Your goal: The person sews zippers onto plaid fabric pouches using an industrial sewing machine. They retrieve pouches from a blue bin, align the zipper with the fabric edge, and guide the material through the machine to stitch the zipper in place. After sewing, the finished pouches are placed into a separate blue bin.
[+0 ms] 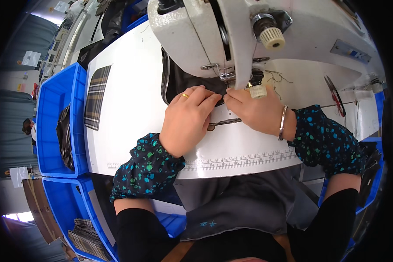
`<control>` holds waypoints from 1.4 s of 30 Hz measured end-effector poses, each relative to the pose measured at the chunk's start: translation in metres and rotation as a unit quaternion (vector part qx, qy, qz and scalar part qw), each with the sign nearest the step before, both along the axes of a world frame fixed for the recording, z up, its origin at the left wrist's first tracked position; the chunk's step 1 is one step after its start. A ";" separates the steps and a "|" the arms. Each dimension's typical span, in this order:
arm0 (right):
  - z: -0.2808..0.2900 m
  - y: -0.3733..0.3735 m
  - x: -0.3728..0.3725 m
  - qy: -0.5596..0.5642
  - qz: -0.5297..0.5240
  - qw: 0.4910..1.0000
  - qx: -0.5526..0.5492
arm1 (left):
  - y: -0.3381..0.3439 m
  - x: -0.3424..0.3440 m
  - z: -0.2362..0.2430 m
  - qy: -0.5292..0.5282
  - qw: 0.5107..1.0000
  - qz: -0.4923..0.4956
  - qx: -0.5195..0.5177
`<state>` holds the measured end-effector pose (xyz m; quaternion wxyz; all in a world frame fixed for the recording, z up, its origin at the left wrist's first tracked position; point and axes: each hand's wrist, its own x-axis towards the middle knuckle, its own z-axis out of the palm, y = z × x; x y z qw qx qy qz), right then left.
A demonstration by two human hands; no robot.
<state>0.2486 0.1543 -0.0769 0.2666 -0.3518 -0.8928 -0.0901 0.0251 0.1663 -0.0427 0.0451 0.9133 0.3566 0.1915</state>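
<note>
A dark brown fabric piece (192,81) with a zipper (165,76) along its left edge lies under the head of a white sewing machine (183,37). My left hand (185,115) presses on the fabric's near side, fingers bent and drawn together at its edge. Close to the presser foot (227,77), my right hand (260,109) pinches the same edge between thumb and fingers. The fingertips of both hands nearly meet in front of the needle area, where the fabric is partly hidden. A narrow dark strip (225,122) shows on the tabletop just below my hands.
A plaid fabric piece (97,98) lies at the table's left. Blue bins (77,131) holding dark and plaid pieces stand beyond that edge. Red-and-black scissors (335,96) and loose threads (278,78) lie to the right. A printed ruler (236,160) follows the front edge.
</note>
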 end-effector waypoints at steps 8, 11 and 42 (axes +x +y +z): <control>-0.001 0.008 0.009 0.094 -0.015 0.990 -0.106 | 0.006 0.004 -0.009 0.012 0.991 -0.074 0.111; 0.000 0.005 0.007 0.085 -0.013 0.988 -0.131 | 0.005 0.004 -0.009 0.025 0.990 -0.073 0.115; 0.001 0.001 0.003 -0.027 -0.040 0.997 -0.054 | 0.021 -0.002 -0.006 0.056 0.990 0.122 0.045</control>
